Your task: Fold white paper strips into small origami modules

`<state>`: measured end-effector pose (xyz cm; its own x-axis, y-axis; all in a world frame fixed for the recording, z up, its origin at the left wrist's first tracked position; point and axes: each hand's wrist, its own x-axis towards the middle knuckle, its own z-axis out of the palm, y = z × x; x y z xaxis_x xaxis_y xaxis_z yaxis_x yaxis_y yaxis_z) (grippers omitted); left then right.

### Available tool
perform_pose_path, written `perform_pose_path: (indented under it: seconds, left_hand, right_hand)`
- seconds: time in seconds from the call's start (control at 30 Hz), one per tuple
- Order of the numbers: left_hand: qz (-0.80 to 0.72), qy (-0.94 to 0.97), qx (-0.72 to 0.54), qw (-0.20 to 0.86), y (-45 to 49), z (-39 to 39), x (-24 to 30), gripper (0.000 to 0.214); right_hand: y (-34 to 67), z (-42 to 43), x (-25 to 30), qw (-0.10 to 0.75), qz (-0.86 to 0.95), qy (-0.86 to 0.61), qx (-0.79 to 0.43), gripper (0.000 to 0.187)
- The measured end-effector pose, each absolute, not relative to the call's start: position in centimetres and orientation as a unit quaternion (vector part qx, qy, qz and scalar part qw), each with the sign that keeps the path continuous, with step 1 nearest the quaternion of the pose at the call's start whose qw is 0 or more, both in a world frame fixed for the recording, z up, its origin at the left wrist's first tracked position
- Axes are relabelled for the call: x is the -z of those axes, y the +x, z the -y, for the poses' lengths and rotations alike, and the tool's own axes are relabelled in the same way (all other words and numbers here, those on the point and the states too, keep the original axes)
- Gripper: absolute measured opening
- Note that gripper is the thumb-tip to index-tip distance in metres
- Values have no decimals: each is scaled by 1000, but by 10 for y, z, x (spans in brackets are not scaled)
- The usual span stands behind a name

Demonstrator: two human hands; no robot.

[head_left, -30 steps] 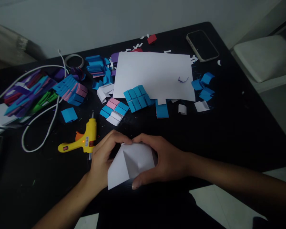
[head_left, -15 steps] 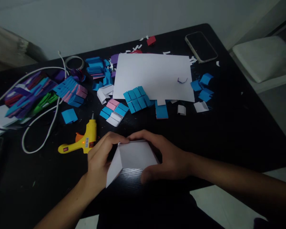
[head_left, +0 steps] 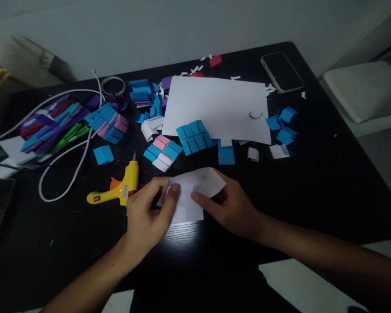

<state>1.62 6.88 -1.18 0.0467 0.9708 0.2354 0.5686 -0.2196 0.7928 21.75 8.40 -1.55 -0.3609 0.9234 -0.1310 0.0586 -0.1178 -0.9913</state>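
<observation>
Between my hands, just above the near part of the black table, is a creased piece of white paper [head_left: 190,184]. My left hand [head_left: 150,208] grips its left side, thumb on the face toward me and fingers behind. On the right edge my right hand [head_left: 231,204] holds it the same way, thumb in front. A lower flap of the paper hangs below the thumbs. Close to my left hand lies a yellow glue gun [head_left: 130,180] with a small orange light lit. Beyond the paper sits a panel of folded blue paper pieces [head_left: 193,137].
A large white sheet [head_left: 218,104] covers the table's middle, with paper scraps around it. Blue, pink and white folded pieces [head_left: 163,152] lie nearby. A white cable [head_left: 74,182] loops at left beside stacked coloured strips [head_left: 52,121]. A phone [head_left: 282,71] rests at the far right.
The white paper has been turned and flattened from a boxy folded shape. Both thumbs have come onto its near face. The whole view has shifted slightly.
</observation>
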Motion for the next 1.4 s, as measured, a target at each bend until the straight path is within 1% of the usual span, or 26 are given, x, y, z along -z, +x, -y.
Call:
perform_pose_path:
  seconds: [0.07, 0.13, 0.23, 0.33, 0.4, 0.57, 0.7, 0.77, 0.9, 1.03, 1.13, 1.23, 1.3, 1.4]
  left_hand:
    - [-561, 679, -389, 270, 17, -69, 11, 8]
    - [-558, 680, -386, 278, 16, -69, 10, 5]
    - [-562, 685, -373, 275, 15, -68, 9, 9]
    - [-571, 690, -368, 252, 15, -66, 8, 15]
    - [-572, 690, -374, 238, 16, -66, 8, 17]
    - [-548, 703, -384, 241, 18, -65, 9, 17]
    - [-514, 730, -383, 240, 17, -64, 10, 21]
    - [-491, 743, -386, 240, 17, -64, 11, 23]
    - [-427, 777, -391, 248, 17, -65, 11, 32]
    - [-397, 795, -390, 241, 17, -66, 13, 36]
    - [-390, 801, -384, 243, 16, -66, 14, 40]
    - [-374, 809, -373, 258, 13, -66, 14, 49]
    - [-358, 810, -369, 283, 11, -67, 13, 55]
    - [-345, 794, -367, 340, 7, -67, 11, 57]
  right_hand:
    - [216, -84, 16, 362, 568, -458, -580, 11]
    - [216, -85, 14, 386, 575, -478, -540, 7]
    - [217, -85, 11, 421, 587, -483, -495, 9]
    - [218, -84, 9, 450, 588, -468, -483, 12]
    - [218, -83, 8, 455, 583, -470, -481, 13]
    - [215, -85, 10, 425, 539, -482, -544, 12]
    - [214, -87, 14, 413, 475, -487, -605, 25]
    - [215, -88, 15, 416, 441, -482, -632, 25]
    - [217, -89, 18, 452, 382, -450, -669, 27]
    - [216, -91, 18, 433, 325, -429, -723, 31]
    - [216, -92, 16, 411, 306, -417, -751, 28]
    - [218, -94, 16, 422, 303, -411, -749, 22]
    - [220, -95, 17, 437, 300, -403, -746, 22]
    - [222, -98, 18, 449, 313, -386, -743, 19]
